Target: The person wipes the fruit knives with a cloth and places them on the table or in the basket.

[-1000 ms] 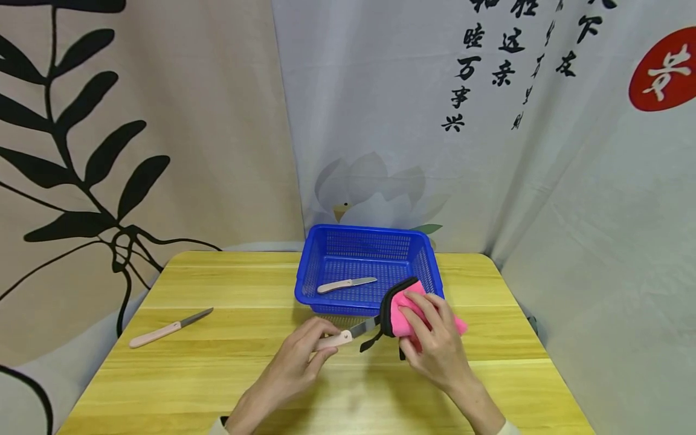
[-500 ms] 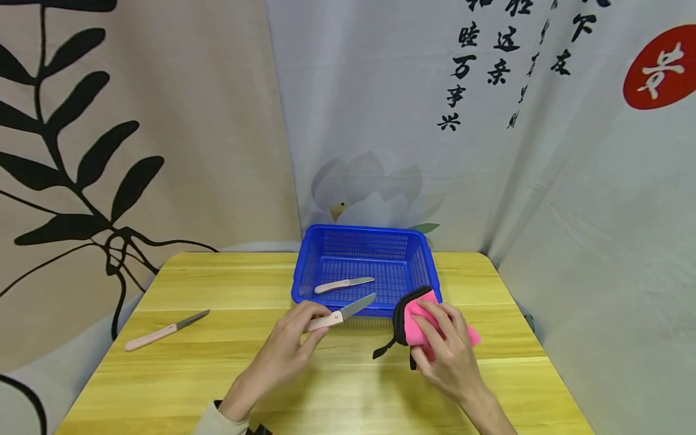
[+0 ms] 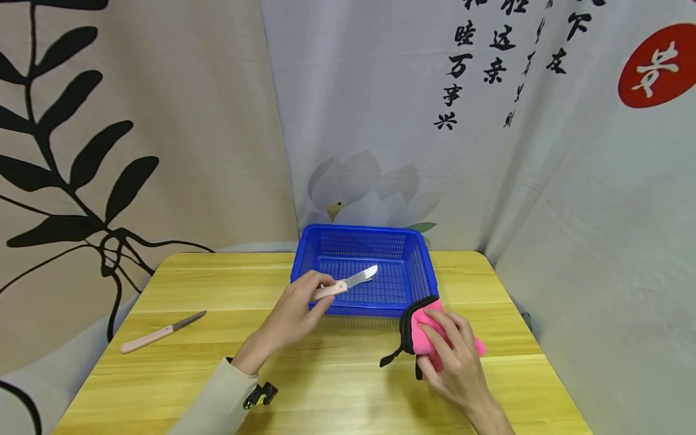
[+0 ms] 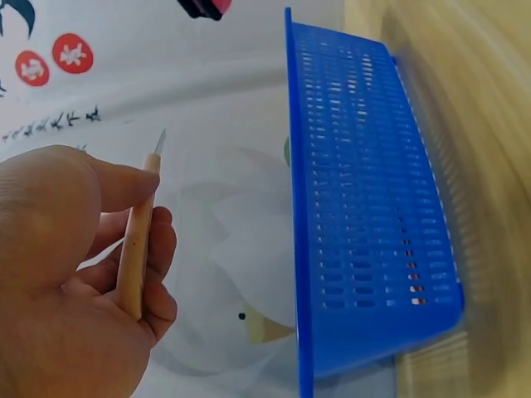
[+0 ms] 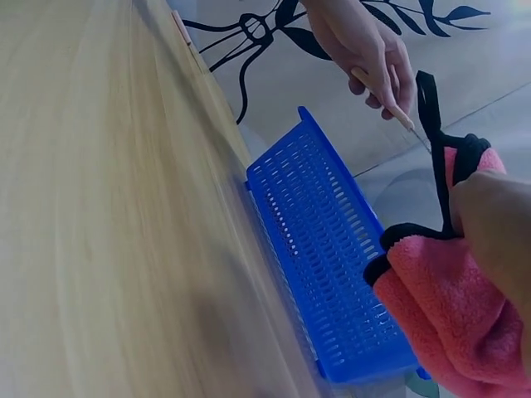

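My left hand (image 3: 296, 308) grips a knife (image 3: 333, 289) by its pale wooden handle, its blade pointing right over the blue basket (image 3: 429, 272). The left wrist view shows thumb and fingers wrapped round that handle (image 4: 134, 249), above the basket's rim. In the head view the held knife overlaps a second knife lying in the basket and hides most of it. My right hand (image 3: 455, 356) holds a bunched pink cloth (image 3: 426, 332) with black edging and a dangling black loop (image 5: 431, 104), at the basket's front right corner. Another wooden-handled knife (image 3: 163, 332) lies on the table at the left.
The wooden table (image 3: 348, 374) carries the perforated basket near its back edge. Behind hangs a printed curtain (image 3: 380, 121) with leaves and black characters. A black device with a strap (image 3: 261, 396) sits at the left sleeve.
The knife's blade has come away from the pink cloth; my left hand has carried it up and over the basket. My right hand with the cloth has shifted right and slightly toward me.
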`<state>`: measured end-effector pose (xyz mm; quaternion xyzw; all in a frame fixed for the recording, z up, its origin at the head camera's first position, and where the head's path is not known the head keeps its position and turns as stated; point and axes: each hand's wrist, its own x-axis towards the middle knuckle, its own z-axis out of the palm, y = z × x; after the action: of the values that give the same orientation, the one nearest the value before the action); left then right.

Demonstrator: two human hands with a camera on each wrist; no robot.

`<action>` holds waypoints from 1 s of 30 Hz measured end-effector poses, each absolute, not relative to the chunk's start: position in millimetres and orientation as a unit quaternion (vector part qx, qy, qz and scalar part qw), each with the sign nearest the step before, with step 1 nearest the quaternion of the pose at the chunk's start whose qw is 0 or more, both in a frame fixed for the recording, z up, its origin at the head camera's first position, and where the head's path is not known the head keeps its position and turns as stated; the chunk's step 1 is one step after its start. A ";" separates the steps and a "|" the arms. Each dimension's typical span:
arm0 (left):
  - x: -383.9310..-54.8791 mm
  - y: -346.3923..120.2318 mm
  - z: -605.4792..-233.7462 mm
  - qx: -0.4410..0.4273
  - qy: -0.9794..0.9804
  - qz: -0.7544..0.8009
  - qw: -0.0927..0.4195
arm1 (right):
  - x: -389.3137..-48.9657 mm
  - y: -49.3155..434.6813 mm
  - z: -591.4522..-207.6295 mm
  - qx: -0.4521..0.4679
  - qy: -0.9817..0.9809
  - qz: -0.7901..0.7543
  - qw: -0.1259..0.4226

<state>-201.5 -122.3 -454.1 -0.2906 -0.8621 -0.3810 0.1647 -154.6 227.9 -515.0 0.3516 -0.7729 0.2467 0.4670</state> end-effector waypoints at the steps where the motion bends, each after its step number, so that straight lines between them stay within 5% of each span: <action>1: -205.4 -120.7 -453.2 -0.294 -0.861 -0.382 0.162 | -154.0 228.5 -515.5 0.351 -0.774 0.246 0.465; 18: -267.3 -86.1 -452.4 -0.306 -0.884 -0.341 0.090 | -151.0 231.2 -520.1 0.345 -0.785 0.248 0.450; 30: -272.3 -86.4 -459.2 -0.285 -0.896 -0.335 0.059 | -149.3 230.4 -522.3 0.344 -0.792 0.248 0.438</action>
<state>-272.3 -86.4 -459.2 -0.2853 -0.8962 -0.3345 0.0593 -149.3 230.4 -522.3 0.3445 -0.7924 0.2477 0.4383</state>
